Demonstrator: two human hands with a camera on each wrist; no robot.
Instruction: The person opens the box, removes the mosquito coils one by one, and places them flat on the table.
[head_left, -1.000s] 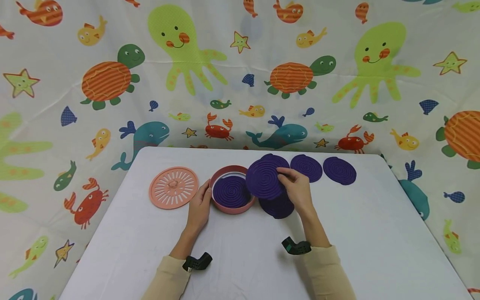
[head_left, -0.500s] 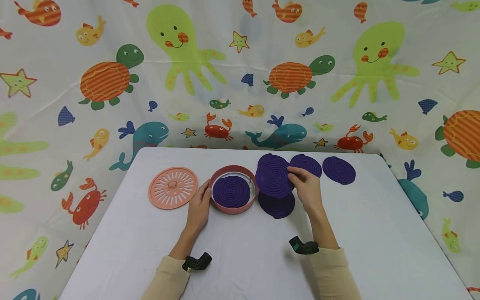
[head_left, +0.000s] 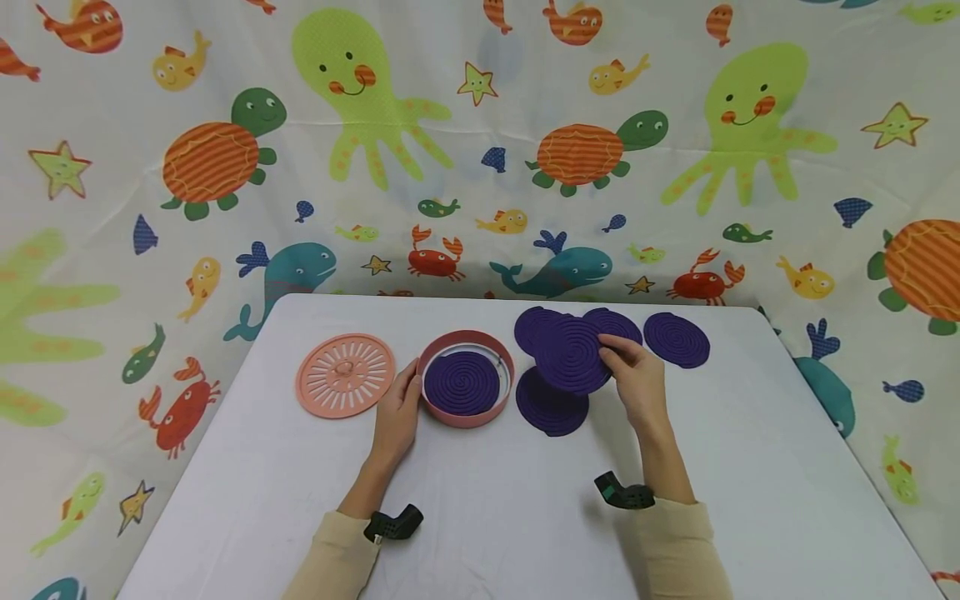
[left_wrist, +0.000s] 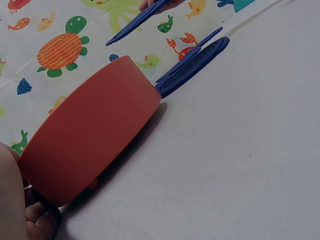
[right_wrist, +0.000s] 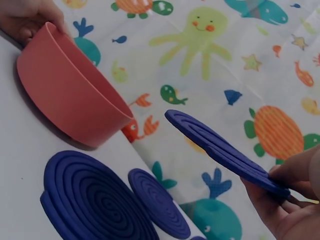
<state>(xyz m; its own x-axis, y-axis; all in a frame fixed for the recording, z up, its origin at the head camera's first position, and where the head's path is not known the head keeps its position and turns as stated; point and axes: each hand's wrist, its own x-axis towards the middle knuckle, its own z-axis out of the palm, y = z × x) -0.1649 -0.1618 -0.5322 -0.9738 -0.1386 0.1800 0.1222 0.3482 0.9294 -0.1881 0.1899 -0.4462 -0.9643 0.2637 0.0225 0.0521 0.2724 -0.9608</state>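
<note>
My right hand (head_left: 636, 379) pinches a purple spiral mosquito coil (head_left: 568, 357) by its right edge, thumb and fingertips on opposite faces. The right wrist view shows that coil (right_wrist: 215, 147) nearly edge-on, raised above the table. On the left, my left hand (head_left: 397, 412) grips the side of a round pink coil holder (head_left: 512, 379). Inside the holder lies another mosquito coil (head_left: 461, 385). From the left wrist, the holder's outer wall (left_wrist: 95, 125) fills much of the view, with fingers (left_wrist: 42, 220) curled at its lower edge.
A slotted pink lid (head_left: 321, 387) lies left of the holder. Beneath and behind the raised coil are a near coil (head_left: 553, 414) and two partly covered ones; another coil (head_left: 677, 340) lies farther right. A patterned curtain (head_left: 450, 167) hangs behind the white table (head_left: 495, 517).
My right hand has carried its mosquito coil rightward, away from the holder, uncovering more of the near coil on the table. My left hand stays on the holder.
</note>
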